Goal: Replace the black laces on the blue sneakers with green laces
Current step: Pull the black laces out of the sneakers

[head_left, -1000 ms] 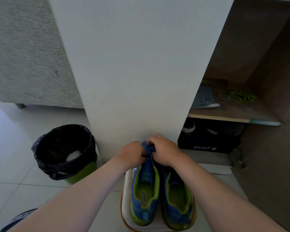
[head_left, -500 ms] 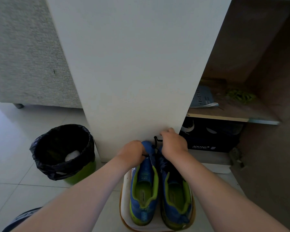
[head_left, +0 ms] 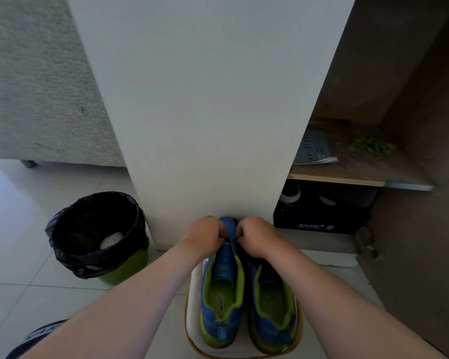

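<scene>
On tiled floor (head_left: 24, 229), left hand (head_left: 205, 237) and right hand (head_left: 257, 238) curl onto a blue sneaker (head_left: 223, 294); grip hidden, cannot tell.

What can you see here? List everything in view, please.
blue sneakers: two, blue with green lining, side by side on tray
tray: one, white, on floor before panel
bin: one, green with black bag, floor left
wad: one, white, inside bin
panel: one, white, upright centre
sofa: one, grey, back left
green laces: one bundle, on shelf right
booklet: one, pale, on shelf beside laces
shoebox: one, black, under shelf
left hand, right hand: two, bare, gripping front of left-side sneaker
</scene>
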`<state>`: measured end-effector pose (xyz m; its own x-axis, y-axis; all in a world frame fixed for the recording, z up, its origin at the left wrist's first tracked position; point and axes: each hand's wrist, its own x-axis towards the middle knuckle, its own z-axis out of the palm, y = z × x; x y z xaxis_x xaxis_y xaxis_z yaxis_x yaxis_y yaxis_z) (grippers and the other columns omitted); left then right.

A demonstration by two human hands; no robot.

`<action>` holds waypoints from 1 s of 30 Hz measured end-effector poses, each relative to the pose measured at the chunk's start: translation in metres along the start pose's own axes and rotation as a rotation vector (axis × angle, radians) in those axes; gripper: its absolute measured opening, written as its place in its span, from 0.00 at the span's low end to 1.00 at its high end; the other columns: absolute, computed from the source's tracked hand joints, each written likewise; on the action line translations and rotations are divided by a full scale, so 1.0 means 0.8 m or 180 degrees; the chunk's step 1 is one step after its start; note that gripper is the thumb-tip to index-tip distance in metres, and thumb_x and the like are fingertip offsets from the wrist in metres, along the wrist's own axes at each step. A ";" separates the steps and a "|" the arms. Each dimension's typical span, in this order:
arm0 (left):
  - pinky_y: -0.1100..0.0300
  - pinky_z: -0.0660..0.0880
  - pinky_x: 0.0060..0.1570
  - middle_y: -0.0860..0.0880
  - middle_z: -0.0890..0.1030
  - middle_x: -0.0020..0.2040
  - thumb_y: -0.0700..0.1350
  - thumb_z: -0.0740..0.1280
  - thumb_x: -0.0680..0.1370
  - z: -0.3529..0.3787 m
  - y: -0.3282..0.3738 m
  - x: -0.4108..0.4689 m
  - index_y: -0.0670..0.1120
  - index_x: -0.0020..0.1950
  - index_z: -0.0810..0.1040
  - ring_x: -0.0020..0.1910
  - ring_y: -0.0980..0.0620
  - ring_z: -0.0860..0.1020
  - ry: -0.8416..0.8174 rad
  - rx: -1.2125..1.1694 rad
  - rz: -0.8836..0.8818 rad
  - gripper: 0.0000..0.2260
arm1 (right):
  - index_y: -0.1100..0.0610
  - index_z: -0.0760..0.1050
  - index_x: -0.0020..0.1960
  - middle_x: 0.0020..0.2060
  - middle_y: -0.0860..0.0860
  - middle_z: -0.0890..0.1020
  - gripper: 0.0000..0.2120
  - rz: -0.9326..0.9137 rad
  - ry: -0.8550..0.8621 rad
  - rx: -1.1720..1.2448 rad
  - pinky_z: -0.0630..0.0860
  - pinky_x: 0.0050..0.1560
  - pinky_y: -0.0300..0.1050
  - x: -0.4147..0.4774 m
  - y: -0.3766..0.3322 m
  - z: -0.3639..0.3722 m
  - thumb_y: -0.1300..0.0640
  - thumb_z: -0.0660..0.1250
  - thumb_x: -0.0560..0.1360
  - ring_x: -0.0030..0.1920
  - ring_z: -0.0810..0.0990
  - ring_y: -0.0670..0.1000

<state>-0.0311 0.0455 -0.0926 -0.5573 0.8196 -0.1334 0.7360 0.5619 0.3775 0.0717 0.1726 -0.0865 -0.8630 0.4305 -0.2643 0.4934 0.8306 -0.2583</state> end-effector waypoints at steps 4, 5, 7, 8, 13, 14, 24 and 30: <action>0.54 0.75 0.49 0.44 0.80 0.55 0.44 0.66 0.77 0.003 0.003 0.004 0.48 0.57 0.83 0.53 0.43 0.79 -0.0032 0.0288 0.0001 0.10 | 0.56 0.81 0.50 0.50 0.53 0.83 0.09 -0.0016 0.0032 0.0076 0.70 0.41 0.43 -0.007 -0.007 -0.006 0.54 0.64 0.77 0.51 0.81 0.57; 0.54 0.74 0.50 0.43 0.79 0.56 0.43 0.65 0.78 0.006 0.004 0.006 0.46 0.58 0.82 0.54 0.43 0.79 -0.0047 0.0395 0.0011 0.11 | 0.55 0.81 0.50 0.49 0.53 0.83 0.11 -0.0023 0.0063 0.0080 0.69 0.41 0.43 -0.009 -0.010 -0.009 0.49 0.64 0.77 0.51 0.81 0.57; 0.53 0.73 0.52 0.42 0.77 0.59 0.41 0.62 0.80 0.009 0.007 0.007 0.44 0.60 0.80 0.56 0.42 0.78 -0.0061 0.0591 0.0042 0.11 | 0.52 0.81 0.50 0.48 0.51 0.83 0.15 -0.0022 0.0047 0.0030 0.70 0.40 0.43 -0.013 -0.016 -0.012 0.42 0.66 0.74 0.48 0.81 0.55; 0.53 0.73 0.53 0.43 0.76 0.60 0.41 0.61 0.80 0.011 0.007 0.008 0.44 0.61 0.79 0.57 0.42 0.78 -0.0057 0.0679 0.0058 0.12 | 0.51 0.81 0.49 0.47 0.50 0.84 0.15 -0.0025 0.0011 -0.0037 0.70 0.39 0.42 -0.014 -0.018 -0.012 0.41 0.67 0.72 0.46 0.81 0.54; 0.53 0.73 0.57 0.42 0.71 0.65 0.39 0.61 0.81 0.014 0.010 0.006 0.41 0.67 0.72 0.61 0.42 0.76 -0.0194 0.0918 0.0043 0.14 | 0.51 0.78 0.46 0.46 0.52 0.83 0.09 0.0121 -0.0199 0.0072 0.66 0.35 0.40 -0.015 -0.018 -0.017 0.46 0.69 0.72 0.42 0.76 0.52; 0.53 0.73 0.57 0.42 0.71 0.65 0.39 0.61 0.81 0.013 0.010 0.004 0.40 0.67 0.71 0.61 0.42 0.76 -0.0243 0.0875 0.0031 0.14 | 0.51 0.78 0.45 0.44 0.52 0.82 0.08 0.0150 -0.0241 0.0133 0.66 0.35 0.40 -0.015 -0.018 -0.018 0.47 0.69 0.72 0.43 0.77 0.53; 0.63 0.67 0.36 0.39 0.78 0.58 0.38 0.60 0.80 -0.012 0.000 0.001 0.36 0.58 0.75 0.48 0.45 0.77 -0.0536 0.0209 -0.0121 0.10 | 0.48 0.77 0.61 0.59 0.49 0.80 0.18 -0.0029 -0.0104 0.0388 0.74 0.49 0.42 -0.014 -0.021 -0.014 0.55 0.69 0.71 0.56 0.79 0.53; 0.55 0.74 0.47 0.49 0.77 0.55 0.55 0.66 0.77 -0.012 0.005 -0.002 0.52 0.58 0.79 0.55 0.46 0.78 -0.0136 0.0523 -0.0146 0.13 | 0.52 0.78 0.60 0.58 0.51 0.81 0.16 -0.0037 0.0012 0.0258 0.72 0.45 0.42 -0.012 -0.024 -0.015 0.55 0.70 0.72 0.55 0.80 0.54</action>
<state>-0.0310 0.0455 -0.0823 -0.5774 0.7947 -0.1872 0.7651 0.6067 0.2156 0.0696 0.1570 -0.0678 -0.8691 0.4225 -0.2574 0.4904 0.8042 -0.3357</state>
